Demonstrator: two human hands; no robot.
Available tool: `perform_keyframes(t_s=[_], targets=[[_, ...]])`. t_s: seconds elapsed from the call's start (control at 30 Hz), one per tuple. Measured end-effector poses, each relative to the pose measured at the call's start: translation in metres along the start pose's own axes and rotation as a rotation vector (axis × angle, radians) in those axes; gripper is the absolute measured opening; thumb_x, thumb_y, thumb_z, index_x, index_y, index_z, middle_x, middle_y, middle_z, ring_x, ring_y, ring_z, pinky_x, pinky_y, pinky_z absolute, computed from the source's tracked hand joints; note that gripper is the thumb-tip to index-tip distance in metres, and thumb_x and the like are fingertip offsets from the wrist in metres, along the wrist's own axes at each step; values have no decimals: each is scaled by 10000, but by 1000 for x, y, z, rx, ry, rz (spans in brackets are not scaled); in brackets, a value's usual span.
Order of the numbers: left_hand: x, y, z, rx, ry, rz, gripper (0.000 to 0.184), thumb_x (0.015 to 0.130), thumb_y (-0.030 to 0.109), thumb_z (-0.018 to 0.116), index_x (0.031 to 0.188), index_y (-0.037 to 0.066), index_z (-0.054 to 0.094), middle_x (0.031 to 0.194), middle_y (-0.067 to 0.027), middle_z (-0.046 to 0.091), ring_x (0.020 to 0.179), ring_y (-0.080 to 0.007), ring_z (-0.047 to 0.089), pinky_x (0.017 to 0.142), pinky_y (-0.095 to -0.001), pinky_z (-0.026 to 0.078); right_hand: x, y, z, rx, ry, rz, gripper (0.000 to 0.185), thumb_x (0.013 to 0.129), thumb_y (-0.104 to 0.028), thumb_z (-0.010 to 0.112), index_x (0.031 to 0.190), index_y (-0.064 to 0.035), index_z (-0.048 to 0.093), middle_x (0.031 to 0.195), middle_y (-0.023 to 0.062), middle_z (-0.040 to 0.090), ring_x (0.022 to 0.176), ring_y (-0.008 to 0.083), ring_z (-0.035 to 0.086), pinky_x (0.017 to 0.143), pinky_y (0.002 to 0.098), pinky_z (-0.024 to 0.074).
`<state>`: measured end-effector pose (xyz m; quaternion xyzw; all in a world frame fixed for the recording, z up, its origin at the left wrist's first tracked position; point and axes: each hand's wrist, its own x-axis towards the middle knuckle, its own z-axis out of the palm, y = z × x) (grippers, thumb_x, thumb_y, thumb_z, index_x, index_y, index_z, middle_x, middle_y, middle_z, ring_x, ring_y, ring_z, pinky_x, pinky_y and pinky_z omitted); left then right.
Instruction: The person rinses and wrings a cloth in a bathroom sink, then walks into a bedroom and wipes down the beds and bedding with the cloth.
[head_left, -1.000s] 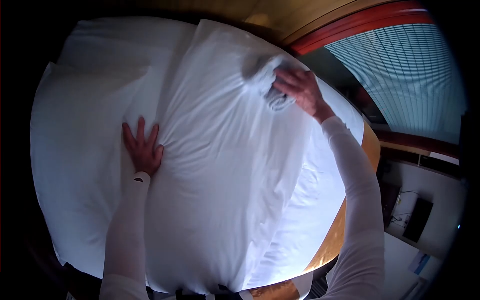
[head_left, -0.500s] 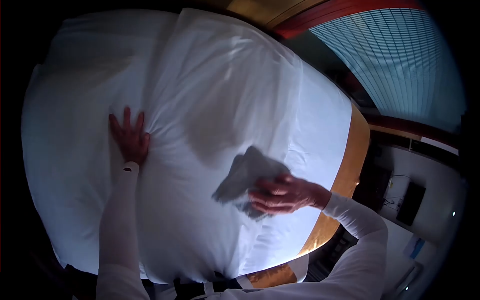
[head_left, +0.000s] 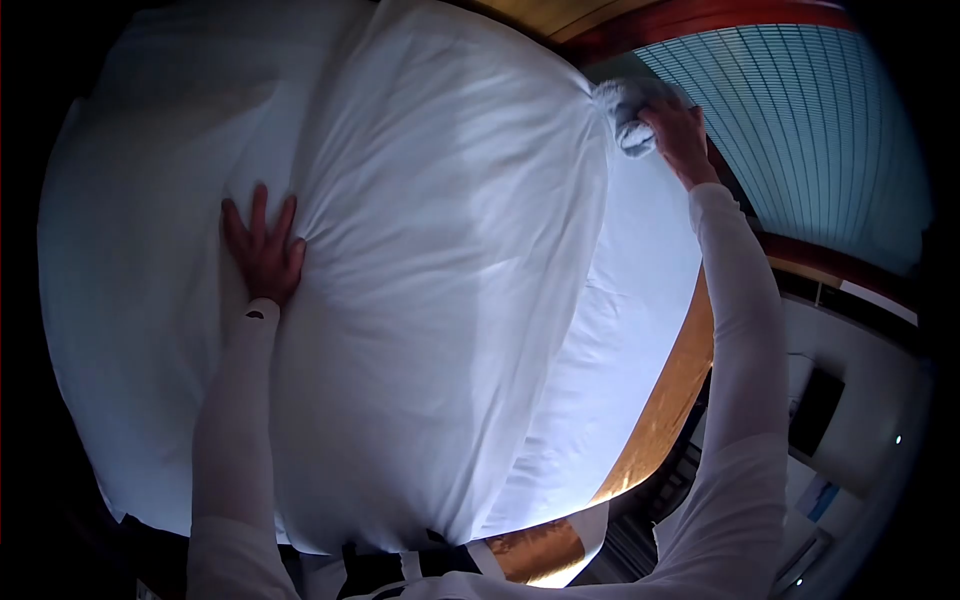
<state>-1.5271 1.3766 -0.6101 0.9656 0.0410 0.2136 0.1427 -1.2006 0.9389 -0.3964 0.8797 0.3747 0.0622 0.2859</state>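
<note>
White bedding (head_left: 430, 250) fills most of the view, creased and pulled into long folds. My left hand (head_left: 264, 252) lies flat on it at the left, fingers spread, beside a deep crease. At the upper right, my right hand (head_left: 682, 138) is closed around a bunched grey cloth (head_left: 628, 110). That cloth is at the far edge of the loose white cover, close to the window side; whether it touches the bedding I cannot tell. Parts of the cloth are hidden under my fingers.
A golden-brown band (head_left: 655, 415) runs along the bed's right edge. Beyond it are window blinds (head_left: 790, 130) with a red frame (head_left: 730, 14). A dark flat panel (head_left: 817, 410) is on the pale wall at the right. Wooden panelling (head_left: 520, 18) borders the top.
My right hand has carried the grey cloth from the middle of the bed to the upper right, and the cloth is now bunched. The loose cover's folds have shifted. My left hand stays put.
</note>
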Motion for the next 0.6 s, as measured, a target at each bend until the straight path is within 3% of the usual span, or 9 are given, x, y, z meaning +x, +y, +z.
perform_keyframes(t_s=[0.1, 0.17, 0.27, 0.33, 0.4, 0.43, 0.5, 0.53, 0.6], targets=[[-1, -3, 3, -5, 38, -2, 534, 755, 314, 569, 1277, 212, 525, 1451, -94, 298, 1300, -504, 175, 1031, -627, 179, 39, -12, -42, -117, -46, 223, 231, 713, -58, 628, 921, -158, 642, 959, 1, 610, 937, 225, 569, 747, 418, 411], [1, -1, -2, -20, -19, -29, 533, 751, 343, 574, 1270, 228, 530, 1448, -90, 304, 1295, -506, 187, 1028, -627, 185, 46, -30, -72, 1, 89, 146, 265, 684, -38, 652, 917, -163, 642, 943, -7, 617, 878, 220, 580, 690, 415, 417], [3, -2, -4, -84, 44, -25, 528, 783, 353, 543, 1284, 190, 504, 1448, -67, 310, 1287, -497, 216, 1033, -610, 198, 22, -101, -126, 250, 342, -290, 289, 625, -87, 685, 896, -175, 633, 1012, -2, 619, 883, 201, 561, 710, 379, 400], [2, -4, 0, -104, 71, -35, 524, 804, 343, 524, 1296, 167, 486, 1448, -57, 311, 1289, -487, 226, 1041, -593, 204, -4, -170, -148, 343, 395, -570, 261, 703, -224, 651, 961, -205, 621, 1186, 14, 543, 1016, 206, 509, 756, 368, 387], [0, -4, 3, -191, 53, -160, 519, 827, 256, 506, 1326, 130, 437, 1431, -144, 306, 1275, -468, 263, 1051, -545, 229, -26, -229, -160, 506, 428, -850, 240, 762, -307, 612, 992, -241, 614, 1260, 3, 495, 1095, 213, 471, 798, 385, 379], [2, -1, 1, -182, 66, -162, 519, 827, 256, 506, 1326, 130, 437, 1431, -144, 306, 1275, -468, 263, 1051, -545, 229, -34, -253, -165, 476, 413, -1013, 283, 752, -331, 607, 1021, -242, 605, 1272, -8, 482, 1104, 207, 467, 862, 395, 363], [6, 5, -2, -195, 9, -339, 542, 815, 164, 507, 1347, 129, 405, 1390, -253, 297, 1257, -462, 288, 1054, -514, 242, -40, -296, -150, 359, 514, -1279, 298, 843, -324, 552, 1124, -223, 555, 1379, -6, 403, 1145, 210, 446, 881, 386, 408], [4, -1, 3, -187, 23, -281, 580, 796, 101, 517, 1360, 134, 387, 1343, -334, 287, 1239, -469, 300, 1052, -515, 242, -36, -303, -143, 284, 513, -1355, 332, 843, -333, 549, 1152, -213, 542, 1385, 0, 396, 1154, 211, 441, 899, 400, 403], [1, -6, 8, -205, 19, -288, 566, 808, 133, 522, 1358, 135, 388, 1374, -290, 283, 1252, -461, 293, 1061, -515, 233, -25, -308, -137, 206, 509, -1427, 366, 843, -341, 546, 1181, -202, 529, 1391, 5, 389, 1164, 212, 436, 917, 414, 398]])
